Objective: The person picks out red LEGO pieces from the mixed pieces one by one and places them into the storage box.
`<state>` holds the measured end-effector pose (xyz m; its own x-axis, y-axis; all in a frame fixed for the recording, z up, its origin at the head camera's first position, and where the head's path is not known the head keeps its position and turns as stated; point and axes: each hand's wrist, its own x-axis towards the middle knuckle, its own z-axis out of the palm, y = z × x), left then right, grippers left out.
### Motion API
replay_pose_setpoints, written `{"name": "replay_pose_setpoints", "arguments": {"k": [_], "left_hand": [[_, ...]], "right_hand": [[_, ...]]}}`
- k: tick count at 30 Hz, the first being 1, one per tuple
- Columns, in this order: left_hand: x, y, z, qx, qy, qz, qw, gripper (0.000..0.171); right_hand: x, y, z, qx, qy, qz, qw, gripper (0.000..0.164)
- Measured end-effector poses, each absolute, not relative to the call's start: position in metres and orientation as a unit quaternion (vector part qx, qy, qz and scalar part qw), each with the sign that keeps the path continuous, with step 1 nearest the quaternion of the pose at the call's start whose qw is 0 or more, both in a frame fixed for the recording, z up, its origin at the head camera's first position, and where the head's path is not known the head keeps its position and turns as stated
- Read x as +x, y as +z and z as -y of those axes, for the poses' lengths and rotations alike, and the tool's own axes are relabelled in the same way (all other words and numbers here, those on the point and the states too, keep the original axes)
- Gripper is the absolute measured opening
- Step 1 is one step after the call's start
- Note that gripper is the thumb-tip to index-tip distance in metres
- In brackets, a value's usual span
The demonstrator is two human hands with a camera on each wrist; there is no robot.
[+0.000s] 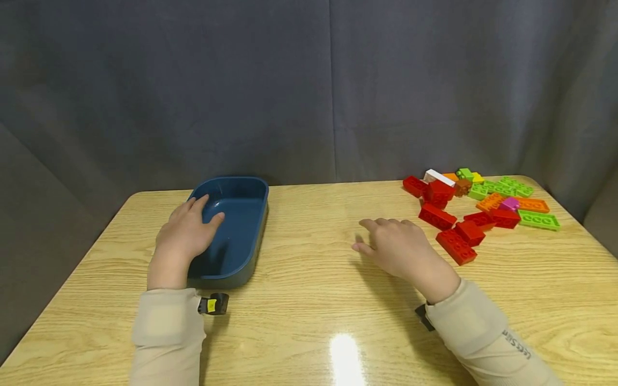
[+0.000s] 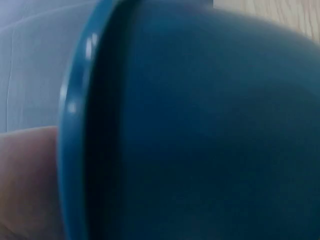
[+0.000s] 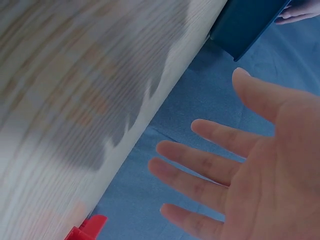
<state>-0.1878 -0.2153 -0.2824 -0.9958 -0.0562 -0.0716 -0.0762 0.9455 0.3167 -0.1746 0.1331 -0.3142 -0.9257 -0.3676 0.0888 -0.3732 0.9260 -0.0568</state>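
A dark blue tub (image 1: 243,225) stands left of the table's middle, and nothing shows inside it. Over its left side hovers my left hand (image 1: 185,230), fingers apart and holding nothing. The left wrist view has the tub's wall (image 2: 210,125) close up, with part of the hand (image 2: 27,182) at the left edge; whether they touch I cannot tell. My right hand (image 1: 398,246) hangs above the table between the tub and the bricks, its fingers spread and palm bare in the right wrist view. Closest to it are red toy bricks (image 1: 436,216).
More toy bricks lie in a loose group at the back right: lime green (image 1: 539,220), orange (image 1: 533,205), a white one (image 1: 439,177) and a magenta one (image 1: 509,203). A grey curtain (image 1: 299,91) hangs behind the wooden table (image 1: 299,316).
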Motion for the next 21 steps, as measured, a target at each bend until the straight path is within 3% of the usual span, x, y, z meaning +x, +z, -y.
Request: {"name": "replay_pose_setpoints", "arguments": {"k": [13, 21], "left_hand": [[-0.188, -0.288, 0.234, -0.11, 0.179, -0.974, 0.078, 0.078], [-0.189, -0.286, 0.233, -0.099, 0.178, -0.975, 0.093, 0.077]], "right_hand": [[-0.174, -0.314, -0.131, 0.187, 0.04, 0.981, 0.026, 0.058], [-0.173, -0.314, -0.131, 0.187, 0.039, 0.981, 0.031, 0.056]]}}
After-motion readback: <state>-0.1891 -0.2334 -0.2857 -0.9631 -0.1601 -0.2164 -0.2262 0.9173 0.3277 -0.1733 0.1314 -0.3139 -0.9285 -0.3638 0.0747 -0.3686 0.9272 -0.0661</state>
